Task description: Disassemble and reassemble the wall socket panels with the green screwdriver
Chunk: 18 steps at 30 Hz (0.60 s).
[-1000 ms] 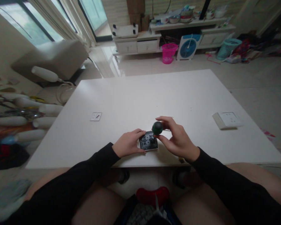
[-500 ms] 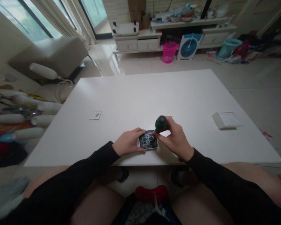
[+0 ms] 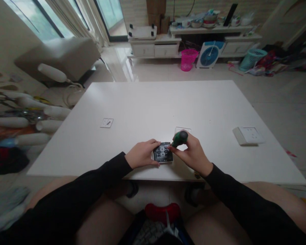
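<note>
A square wall socket module (image 3: 163, 153), black inside with a pale edge, lies near the front of the white table. My left hand (image 3: 143, 153) grips its left side between thumb and fingers. In my right hand (image 3: 192, 151) is a screwdriver with a dark green and black handle (image 3: 180, 137), tilted so that its lower end points at the module's upper right part. Fingers hide the tip, so I cannot tell whether it touches a screw. Just behind the right hand, a thin white frame (image 3: 183, 129) lies partly covered.
On the table's right stands a white socket box (image 3: 248, 135). A flat white cover plate (image 3: 106, 123) with a small dark mark lies at the left. Beyond the table (image 3: 142, 102) are a pink basket (image 3: 188, 60) and a blue fan (image 3: 209, 55). White rollers (image 3: 32, 139) are beside its left edge.
The screwdriver handle has tipped over to the right, and my right hand has shifted slightly with it. More of the thin white frame shows. My left hand keeps its hold; the whole view has shifted a little.
</note>
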Each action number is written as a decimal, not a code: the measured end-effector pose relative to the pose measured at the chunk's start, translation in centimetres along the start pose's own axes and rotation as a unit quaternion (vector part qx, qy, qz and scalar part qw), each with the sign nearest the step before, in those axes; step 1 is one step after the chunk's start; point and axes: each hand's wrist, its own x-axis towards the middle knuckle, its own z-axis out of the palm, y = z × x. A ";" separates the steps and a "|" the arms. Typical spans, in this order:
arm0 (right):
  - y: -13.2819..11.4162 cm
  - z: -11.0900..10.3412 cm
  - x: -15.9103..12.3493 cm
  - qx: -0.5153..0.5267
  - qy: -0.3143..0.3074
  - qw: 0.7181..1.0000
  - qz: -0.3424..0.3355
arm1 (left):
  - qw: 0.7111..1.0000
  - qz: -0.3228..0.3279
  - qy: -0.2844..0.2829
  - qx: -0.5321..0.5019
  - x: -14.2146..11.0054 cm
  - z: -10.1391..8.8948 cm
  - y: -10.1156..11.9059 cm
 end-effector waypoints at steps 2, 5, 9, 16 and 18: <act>0.3 0.1 -0.1 0.004 0.016 1.000 0.020 | 1.000 0.001 0.001 0.003 0.0 0.0 0.0; 0.4 -0.1 -0.2 0.040 0.009 0.997 0.059 | 1.000 0.005 0.005 0.004 0.0 0.1 -0.1; 0.1 -0.4 -0.2 0.061 -0.047 0.996 0.055 | 1.000 0.002 0.002 0.001 0.0 0.0 -0.1; 0.1 0.1 -0.3 0.010 0.007 1.000 0.027 | 1.000 0.003 0.005 -0.003 -0.1 0.2 -0.2; 0.2 0.2 -0.4 0.030 0.021 0.998 0.052 | 1.000 0.004 0.006 -0.003 -0.1 0.2 -0.2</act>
